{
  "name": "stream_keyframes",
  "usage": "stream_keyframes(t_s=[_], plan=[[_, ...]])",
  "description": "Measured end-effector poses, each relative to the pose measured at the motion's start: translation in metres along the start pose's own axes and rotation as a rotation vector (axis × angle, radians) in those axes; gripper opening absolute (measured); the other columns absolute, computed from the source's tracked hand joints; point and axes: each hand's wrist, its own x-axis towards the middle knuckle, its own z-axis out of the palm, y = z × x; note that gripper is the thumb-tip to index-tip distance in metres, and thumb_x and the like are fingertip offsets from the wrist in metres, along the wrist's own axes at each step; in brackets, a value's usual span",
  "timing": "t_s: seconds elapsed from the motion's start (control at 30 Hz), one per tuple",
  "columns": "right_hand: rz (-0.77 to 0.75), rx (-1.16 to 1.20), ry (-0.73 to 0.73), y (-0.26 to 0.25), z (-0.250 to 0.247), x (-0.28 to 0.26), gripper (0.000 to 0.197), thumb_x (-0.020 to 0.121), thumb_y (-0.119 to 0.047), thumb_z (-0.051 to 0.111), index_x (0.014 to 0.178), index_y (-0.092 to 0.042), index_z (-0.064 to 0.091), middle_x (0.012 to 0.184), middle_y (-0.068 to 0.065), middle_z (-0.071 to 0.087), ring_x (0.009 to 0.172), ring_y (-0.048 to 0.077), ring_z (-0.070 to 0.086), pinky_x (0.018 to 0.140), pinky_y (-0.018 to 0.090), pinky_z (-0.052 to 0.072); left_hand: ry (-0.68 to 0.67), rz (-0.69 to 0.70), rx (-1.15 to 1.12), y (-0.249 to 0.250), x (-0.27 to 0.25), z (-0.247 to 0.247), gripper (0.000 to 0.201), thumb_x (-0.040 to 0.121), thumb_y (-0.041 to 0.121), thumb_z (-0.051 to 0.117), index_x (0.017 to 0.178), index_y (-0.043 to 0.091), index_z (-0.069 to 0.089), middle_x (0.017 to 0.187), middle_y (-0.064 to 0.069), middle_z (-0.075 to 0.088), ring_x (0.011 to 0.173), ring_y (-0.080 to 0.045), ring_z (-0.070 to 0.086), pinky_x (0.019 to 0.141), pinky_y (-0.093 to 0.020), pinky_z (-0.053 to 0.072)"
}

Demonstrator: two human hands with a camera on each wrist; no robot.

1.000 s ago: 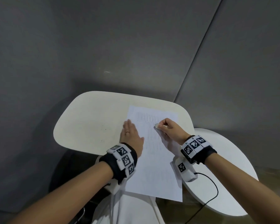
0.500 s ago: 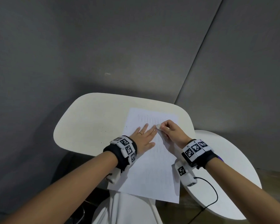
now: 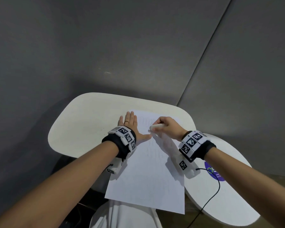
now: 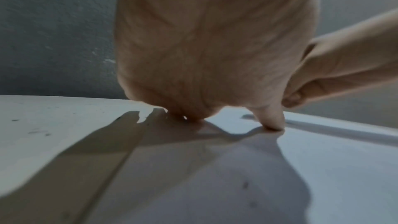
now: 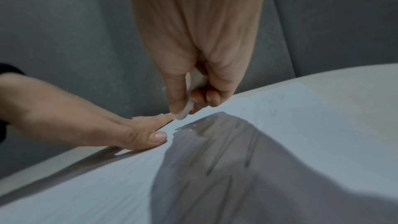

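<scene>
A white sheet of paper (image 3: 146, 170) with faint pencil lines lies on a cream table (image 3: 82, 125), its near edge hanging over the table's front. My left hand (image 3: 129, 122) lies flat on the paper's left edge, fingers straight, thumb (image 4: 269, 118) spread onto the sheet. My right hand (image 3: 166, 127) pinches a white eraser (image 3: 156, 126) and holds its tip on the upper part of the paper, close to the left thumb. In the right wrist view the eraser (image 5: 189, 103) sits between thumb and curled fingers, touching the paper (image 5: 280, 134) beside the left hand (image 5: 96, 125).
A second, round white table (image 3: 229, 203) stands lower at the right, with a purple sticker (image 3: 214, 171) and a black cable (image 3: 215, 191) running over it. Grey walls close in behind. White clothing (image 3: 122, 216) shows below the paper.
My left hand, angled across the paper towards the eraser half a second ago, has swung back to the sheet's left edge with fingers pointing away. The right hand stays at about the same spot.
</scene>
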Motion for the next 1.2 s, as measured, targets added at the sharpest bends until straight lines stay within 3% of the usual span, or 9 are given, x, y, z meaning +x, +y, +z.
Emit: stream_keyframes(t_s=[0.1,0.27,0.37,0.47,0.63,0.77,0.83,0.97,1.2], plan=[[-0.078,-0.146,0.018,-0.009,0.005,0.020,0.014,0.082,-0.017,0.070,0.083,-0.007,0.059,0.084,-0.002,0.068,0.072,0.005,0.059,0.059,0.006,0.042,-0.004,-0.008,-0.013,-0.002,0.004,0.008,0.110,0.080,0.082,0.029,0.152,0.012,-0.015,0.158,-0.005,-0.024,0.146,-0.020,-0.022,0.117,-0.046,-0.015],[-0.153,-0.433,-0.074,-0.019,0.006,0.042,0.011,0.083,-0.012,0.065,0.080,-0.009,0.055,0.101,0.009,0.069,0.086,0.018,0.060,0.061,0.011,0.040,0.007,-0.017,-0.009,-0.002,0.003,0.010,0.117,0.073,0.088,0.029,0.152,0.014,-0.015,0.158,-0.003,-0.024,0.146,-0.022,-0.023,0.116,-0.049,-0.015],[-0.120,-0.487,0.013,-0.025,0.002,0.058,0.007,0.082,-0.007,0.062,0.079,-0.009,0.055,0.102,0.014,0.069,0.094,0.027,0.062,0.066,0.023,0.041,0.005,-0.024,-0.024,-0.001,0.003,0.008,0.122,0.068,0.092,0.030,0.153,0.015,-0.013,0.159,-0.001,-0.023,0.146,-0.023,-0.022,0.115,-0.049,-0.016],[-0.104,-0.515,0.071,-0.022,0.007,0.058,0.002,0.080,-0.006,0.060,0.081,-0.004,0.059,0.100,0.014,0.068,0.086,0.022,0.058,0.061,0.023,0.036,0.008,-0.039,-0.037,-0.001,0.002,0.008,0.124,0.065,0.094,0.030,0.153,0.017,-0.012,0.159,0.001,-0.021,0.146,-0.024,-0.022,0.115,-0.051,-0.015],[-0.142,-0.606,-0.208,-0.017,0.000,0.038,0.018,0.081,-0.008,0.066,0.094,0.004,0.062,0.099,0.008,0.067,0.085,0.021,0.058,0.064,0.015,0.041,0.012,-0.029,-0.010,-0.001,0.001,0.006,0.124,0.065,0.095,0.028,0.153,0.018,-0.012,0.160,0.001,-0.021,0.145,-0.027,-0.023,0.114,-0.054,-0.015],[-0.134,-0.512,-0.017,-0.024,-0.005,0.057,0.013,0.081,-0.006,0.063,0.089,0.004,0.062,0.104,0.015,0.069,0.096,0.029,0.062,0.076,0.030,0.045,-0.003,-0.036,-0.004,0.000,-0.002,0.003,0.122,0.066,0.094,0.029,0.153,0.019,-0.013,0.159,0.001,-0.022,0.145,-0.027,-0.024,0.114,-0.053,-0.016],[-0.147,-0.487,0.014,-0.024,-0.002,0.054,0.008,0.082,-0.006,0.062,0.085,0.001,0.062,0.101,0.014,0.070,0.091,0.026,0.060,0.072,0.026,0.042,-0.006,-0.035,-0.011,0.000,-0.002,0.002,0.123,0.066,0.093,0.030,0.153,0.018,-0.013,0.159,0.001,-0.023,0.145,-0.026,-0.024,0.114,-0.053,-0.016],[-0.136,-0.497,-0.110,-0.014,-0.001,0.033,0.007,0.081,-0.009,0.065,0.079,-0.007,0.058,0.087,0.002,0.066,0.080,0.019,0.057,0.057,0.007,0.037,0.003,-0.031,-0.012,-0.001,0.000,0.006,0.126,0.064,0.095,0.027,0.152,0.015,-0.015,0.159,-0.001,-0.023,0.145,-0.027,-0.024,0.114,-0.055,-0.014],[-0.133,-0.430,0.080,-0.018,0.004,0.058,0.004,0.080,-0.003,0.060,0.082,0.000,0.062,0.095,0.014,0.070,0.082,0.023,0.059,0.058,0.011,0.037,0.008,-0.046,-0.017,0.000,-0.001,0.006,0.129,0.063,0.095,0.028,0.152,0.013,-0.014,0.159,-0.003,-0.022,0.145,-0.025,-0.024,0.114,-0.053,-0.016]])
